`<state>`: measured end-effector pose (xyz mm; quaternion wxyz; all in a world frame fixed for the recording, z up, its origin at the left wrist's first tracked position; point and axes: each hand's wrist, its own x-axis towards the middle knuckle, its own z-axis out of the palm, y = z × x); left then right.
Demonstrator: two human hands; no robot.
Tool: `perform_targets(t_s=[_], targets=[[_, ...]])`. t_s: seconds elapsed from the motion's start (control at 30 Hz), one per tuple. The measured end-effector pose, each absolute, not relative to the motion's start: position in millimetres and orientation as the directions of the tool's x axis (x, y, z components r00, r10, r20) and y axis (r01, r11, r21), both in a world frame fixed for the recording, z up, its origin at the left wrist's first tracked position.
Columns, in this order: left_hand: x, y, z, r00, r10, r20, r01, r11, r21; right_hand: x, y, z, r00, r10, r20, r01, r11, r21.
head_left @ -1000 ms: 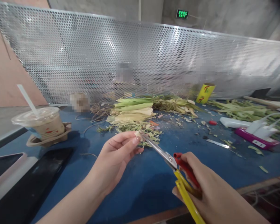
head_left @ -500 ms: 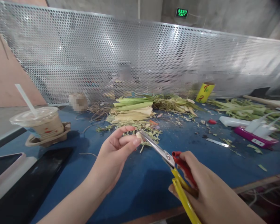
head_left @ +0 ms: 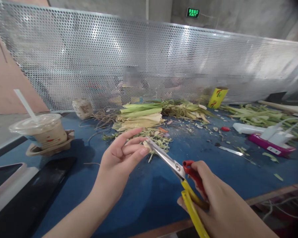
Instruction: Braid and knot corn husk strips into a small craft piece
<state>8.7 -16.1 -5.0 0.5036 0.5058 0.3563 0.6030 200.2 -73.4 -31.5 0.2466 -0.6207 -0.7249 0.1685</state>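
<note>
Between the thumb and fingers of my left hand [head_left: 123, 153] is a small pale piece [head_left: 146, 144], perhaps corn husk; its exact kind is hard to make out. My right hand [head_left: 211, 195] grips scissors [head_left: 175, 165] with one red and one yellow handle. Their blades point up and left, with the tips at the pale piece, and look nearly closed. Beyond my fingers lie small green and pale scraps [head_left: 161, 142]. Behind these sits a layered stack of corn husks [head_left: 140, 115], green on top and cream below.
At left stand a lidded drink [head_left: 46, 132] in a cardboard holder and a dark flat device [head_left: 37, 195]. Twine [head_left: 103, 119] lies behind. On the right are a knife blade [head_left: 230, 151], a purple power strip [head_left: 270, 145] and more husks [head_left: 258, 115]. A perforated metal screen [head_left: 149, 59] closes the back.
My left hand has shifted slightly left, and its index finger is raised and straighter. The scissors stay at the pale piece with little movement.
</note>
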Motion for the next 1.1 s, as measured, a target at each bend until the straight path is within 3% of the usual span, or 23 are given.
perform_targets(t_s=[0.2, 0.5, 0.73, 1.1], targets=[[7.9, -15.2, -7.2, -0.02, 0.926, 0.376, -0.25, -0.369, 0.895, 197.5, -74.9, -30.7, -0.117, 0.979, 0.168, 0.788, 0.195, -0.584], [7.2, -14.9, -5.4, -0.006, 0.916, 0.401, -0.225, -0.392, 0.892, 195.5, -71.0, -24.0, -0.114, 0.987, 0.112, 0.788, 0.158, -0.594], [-3.4, -3.7, -6.5, -0.006, 0.844, 0.536, -0.19, -0.527, 0.828, 199.1, -58.5, -9.4, -0.156, 0.987, -0.041, 0.779, 0.098, -0.619], [-4.2, -0.3, -8.1, -0.009, 0.871, 0.491, -0.199, -0.482, 0.853, 192.6, -55.8, -10.1, -0.224, 0.975, 0.008, 0.757, 0.179, -0.628]])
